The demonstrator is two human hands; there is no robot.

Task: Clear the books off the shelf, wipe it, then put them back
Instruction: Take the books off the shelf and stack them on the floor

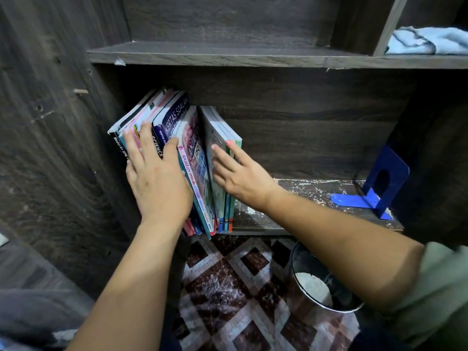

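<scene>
A row of books stands at the left end of a dark wooden shelf, leaning left against the side wall. My left hand lies flat over the spines of the left group, fingers spread. My right hand presses flat against the rightmost thin books, fingers extended. A narrow gap splits the two groups of books. The bare part of the shelf board is worn and speckled white. A light blue cloth lies crumpled on the upper shelf at the far right.
A blue metal bookend stands at the shelf's right end. Below the shelf, a round metal bin sits on a patterned tile floor. The upper shelf board overhangs the books.
</scene>
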